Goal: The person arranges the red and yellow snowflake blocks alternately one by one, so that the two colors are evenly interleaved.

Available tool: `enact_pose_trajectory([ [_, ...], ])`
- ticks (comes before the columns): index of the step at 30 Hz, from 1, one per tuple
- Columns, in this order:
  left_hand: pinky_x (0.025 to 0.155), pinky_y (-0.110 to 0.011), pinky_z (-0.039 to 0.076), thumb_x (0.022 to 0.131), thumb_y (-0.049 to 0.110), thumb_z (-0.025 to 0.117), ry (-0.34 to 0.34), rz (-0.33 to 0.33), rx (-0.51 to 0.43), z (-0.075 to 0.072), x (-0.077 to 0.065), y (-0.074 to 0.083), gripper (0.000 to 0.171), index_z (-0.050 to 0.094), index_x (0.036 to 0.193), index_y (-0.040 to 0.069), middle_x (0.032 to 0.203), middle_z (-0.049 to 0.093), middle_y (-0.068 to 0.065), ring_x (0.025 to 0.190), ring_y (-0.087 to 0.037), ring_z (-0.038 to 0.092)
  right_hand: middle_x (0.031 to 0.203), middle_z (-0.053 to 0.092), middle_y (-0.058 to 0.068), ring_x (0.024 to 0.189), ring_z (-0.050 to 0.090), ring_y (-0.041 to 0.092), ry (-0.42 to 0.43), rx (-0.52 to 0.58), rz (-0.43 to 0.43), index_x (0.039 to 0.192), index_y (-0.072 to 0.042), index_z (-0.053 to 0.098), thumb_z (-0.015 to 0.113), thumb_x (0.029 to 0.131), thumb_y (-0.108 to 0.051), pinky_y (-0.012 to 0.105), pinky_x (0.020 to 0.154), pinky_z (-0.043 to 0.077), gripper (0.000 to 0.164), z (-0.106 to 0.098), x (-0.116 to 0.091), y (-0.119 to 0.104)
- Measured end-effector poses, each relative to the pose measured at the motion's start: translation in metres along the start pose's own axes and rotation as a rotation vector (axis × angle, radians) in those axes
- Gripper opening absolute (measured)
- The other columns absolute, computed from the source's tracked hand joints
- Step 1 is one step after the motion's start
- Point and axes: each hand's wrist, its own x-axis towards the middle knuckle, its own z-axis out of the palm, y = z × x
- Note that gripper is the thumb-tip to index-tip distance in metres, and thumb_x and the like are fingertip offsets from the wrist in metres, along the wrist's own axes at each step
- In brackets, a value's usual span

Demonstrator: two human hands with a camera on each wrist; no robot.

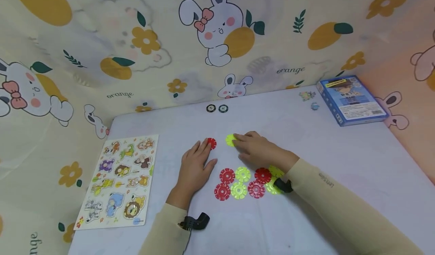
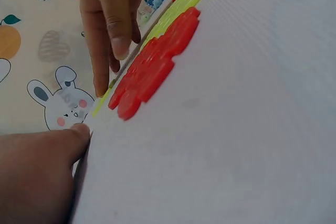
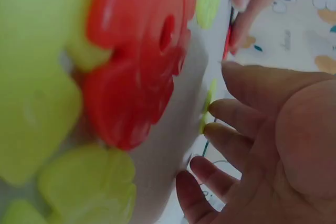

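Notably, in the head view, your left hand [image 1: 195,170] rests with fingers extended at a red disc [image 1: 212,143], left of a yellow disc [image 1: 230,140] that your right hand [image 1: 257,148] touches with loosely bent fingers, both discs beyond the near group of discs [image 1: 256,189]. From the left wrist, your right fingertip [image 2: 101,91] meets the yellow disc's thin edge, where uneven pressure could make it skid. From the right wrist, the group looms close, likely to scatter if your right hand drops, on a white tabletop [image 1: 251,228] before rabbit-print drapes [image 1: 153,5].
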Motion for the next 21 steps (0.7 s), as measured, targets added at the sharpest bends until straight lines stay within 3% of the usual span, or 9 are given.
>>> enact_pose_trajectory([
  [3, 0.108, -0.052, 0.022, 0.093, 0.055, 0.048, -0.029, -0.004, 0.041, 0.001, 0.0, 0.001, 0.068, 0.038, 0.148, 0.016, 0.155, 0.026, 0.0, 0.142, -0.026, 0.019, 0.156, 0.023, 0.002, 0.137, 0.023, 0.034, -0.019, -0.077, -0.007, 0.148, -0.018, 0.038, 0.063, 0.089, -0.045, 0.057, 0.102, 0.032, 0.069, 0.003, -0.002, -0.005],
  [9, 0.108, -0.054, 0.019, 0.093, 0.057, 0.047, -0.052, -0.009, 0.035, 0.001, 0.0, 0.002, 0.07, 0.035, 0.15, 0.018, 0.157, 0.022, -0.001, 0.143, -0.026, 0.015, 0.158, 0.017, 0.001, 0.141, 0.012, 0.039, -0.039, -0.141, 0.031, 0.152, -0.021, 0.03, 0.062, 0.085, -0.056, 0.062, 0.1, 0.028, 0.081, 0.009, 0.006, -0.013],
  [21, 0.109, -0.057, 0.015, 0.092, 0.06, 0.045, -0.079, -0.004, 0.032, -0.001, 0.001, 0.001, 0.069, 0.035, 0.15, 0.023, 0.157, 0.021, 0.004, 0.143, -0.025, 0.014, 0.159, 0.012, -0.001, 0.141, 0.008, 0.04, -0.062, -0.134, 0.028, 0.153, -0.025, 0.025, 0.061, 0.079, -0.067, 0.062, 0.098, 0.027, 0.092, 0.011, 0.019, -0.02],
])
